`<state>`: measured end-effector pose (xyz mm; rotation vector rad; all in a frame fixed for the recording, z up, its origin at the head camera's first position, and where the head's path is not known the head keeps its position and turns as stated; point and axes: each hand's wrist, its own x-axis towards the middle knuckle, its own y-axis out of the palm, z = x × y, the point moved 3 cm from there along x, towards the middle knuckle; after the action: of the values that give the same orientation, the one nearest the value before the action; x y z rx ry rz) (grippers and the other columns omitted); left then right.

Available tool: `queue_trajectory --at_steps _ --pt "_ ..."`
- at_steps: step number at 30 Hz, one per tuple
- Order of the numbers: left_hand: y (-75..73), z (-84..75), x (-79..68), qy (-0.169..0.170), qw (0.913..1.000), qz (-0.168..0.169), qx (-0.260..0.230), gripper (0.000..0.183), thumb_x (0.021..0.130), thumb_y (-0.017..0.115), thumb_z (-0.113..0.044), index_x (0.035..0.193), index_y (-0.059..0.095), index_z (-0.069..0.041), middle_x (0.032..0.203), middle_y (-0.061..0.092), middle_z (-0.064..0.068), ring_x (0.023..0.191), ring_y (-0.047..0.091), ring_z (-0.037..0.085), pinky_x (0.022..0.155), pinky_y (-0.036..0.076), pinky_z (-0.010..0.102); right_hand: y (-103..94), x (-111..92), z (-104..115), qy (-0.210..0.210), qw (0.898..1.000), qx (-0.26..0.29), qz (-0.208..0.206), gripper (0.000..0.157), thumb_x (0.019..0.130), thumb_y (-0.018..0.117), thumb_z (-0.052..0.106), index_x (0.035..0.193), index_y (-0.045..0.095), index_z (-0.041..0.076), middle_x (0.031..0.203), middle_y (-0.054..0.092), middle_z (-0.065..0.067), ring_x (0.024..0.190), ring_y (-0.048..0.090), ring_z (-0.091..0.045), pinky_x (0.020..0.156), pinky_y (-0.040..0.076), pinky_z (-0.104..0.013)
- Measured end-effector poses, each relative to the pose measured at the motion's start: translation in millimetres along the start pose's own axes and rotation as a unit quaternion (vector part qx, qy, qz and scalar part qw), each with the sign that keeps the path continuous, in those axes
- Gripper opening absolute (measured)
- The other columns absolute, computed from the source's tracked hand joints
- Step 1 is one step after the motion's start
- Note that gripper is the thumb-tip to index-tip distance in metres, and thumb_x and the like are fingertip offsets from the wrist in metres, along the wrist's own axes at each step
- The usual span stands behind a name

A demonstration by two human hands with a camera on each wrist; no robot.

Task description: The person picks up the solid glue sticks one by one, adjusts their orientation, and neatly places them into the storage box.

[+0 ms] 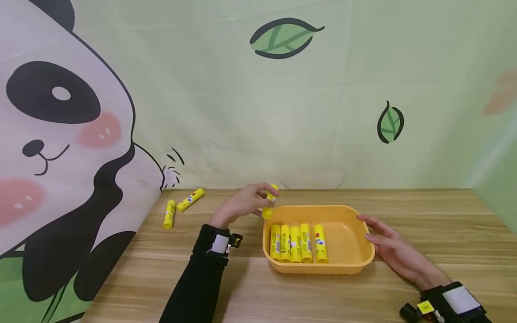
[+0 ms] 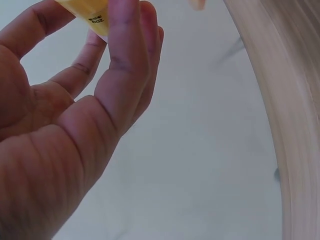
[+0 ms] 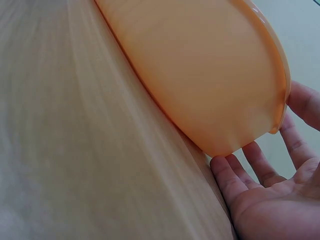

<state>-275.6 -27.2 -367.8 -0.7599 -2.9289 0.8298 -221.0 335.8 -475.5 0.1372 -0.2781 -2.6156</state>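
My left hand pinches a yellow glue stick, tilted, just above the far left corner of an orange plastic tray. Part of that glue stick shows between the fingers in the left wrist view, marked 20g. Inside the tray, several yellow glue sticks lie side by side in a row on the left half, the rightmost one slightly apart. My right hand touches the tray's right end with extended fingers; the right wrist view shows fingertips against the tray's outer wall.
Two more glue sticks lie on the wooden table at the left: one points toward me, the other lies slanted behind it. A printed cloth backdrop with a panda and leaves stands along the table's far edge.
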Motion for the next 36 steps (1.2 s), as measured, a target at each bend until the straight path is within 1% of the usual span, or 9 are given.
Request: queue_trajectory --at_steps 10,15,20,25,28,36 --pt "8.9 -8.8 -1.5 0.017 0.9998 0.011 0.004 0.024 0.093 0.063 -0.016 0.117 0.062 -0.017 0.111 0.059 0.009 0.095 0.059 0.025 0.079 0.055 0.041 0.2 -0.3 -0.2 -0.002 1.000 -0.004 0.001 0.050 0.103 0.042 0.011 0.150 0.025 0.010 0.152 0.008 -0.009 0.123 0.047 -0.012 0.095 0.047 -0.034" --pt "12.9 -11.8 -2.3 0.019 0.9994 0.024 0.013 0.024 0.094 0.062 -0.018 0.118 0.061 -0.018 0.112 0.059 0.010 0.095 0.059 0.024 0.077 0.055 0.036 0.2 -0.3 0.2 0.001 1.000 -0.005 -0.001 0.051 0.103 0.042 0.012 0.150 0.024 0.009 0.153 0.007 -0.010 0.124 0.046 -0.012 0.095 0.047 -0.034" --pt "14.3 -12.1 -3.1 0.015 0.9989 0.037 0.023 0.025 0.093 0.063 -0.020 0.119 0.062 -0.019 0.112 0.057 0.011 0.095 0.058 0.024 0.078 0.055 0.037 -0.2 -0.1 0.7 0.004 1.000 -0.006 -0.002 0.051 0.103 0.043 0.013 0.150 0.025 0.011 0.153 0.007 -0.010 0.124 0.047 -0.012 0.096 0.047 -0.034" --pt "15.7 -15.4 -4.3 0.012 0.9981 0.046 0.041 0.026 0.093 0.064 -0.022 0.119 0.063 -0.023 0.115 0.056 0.009 0.098 0.057 0.024 0.076 0.055 0.034 -0.4 0.4 1.3 0.003 1.000 -0.002 0.001 0.051 0.103 0.043 0.012 0.150 0.024 0.010 0.153 0.007 -0.010 0.123 0.047 -0.012 0.095 0.047 -0.034" --pt "16.8 -16.3 -4.5 0.011 0.9977 0.050 0.045 0.026 0.092 0.064 -0.022 0.119 0.063 -0.023 0.115 0.056 0.008 0.098 0.057 0.024 0.076 0.055 0.034 -0.5 0.5 1.6 0.004 1.000 -0.001 0.000 0.052 0.103 0.043 0.013 0.150 0.024 0.010 0.153 0.007 -0.010 0.123 0.048 -0.011 0.095 0.047 -0.034" --pt "19.5 -20.5 -6.6 0.021 0.9970 0.059 0.046 0.026 0.093 0.064 -0.022 0.119 0.063 -0.023 0.117 0.056 0.006 0.099 0.057 0.023 0.076 0.054 0.035 -0.7 1.1 1.5 0.004 1.000 -0.005 -0.004 0.052 0.102 0.044 0.012 0.150 0.025 0.011 0.152 0.010 -0.008 0.122 0.049 -0.011 0.094 0.048 -0.034"
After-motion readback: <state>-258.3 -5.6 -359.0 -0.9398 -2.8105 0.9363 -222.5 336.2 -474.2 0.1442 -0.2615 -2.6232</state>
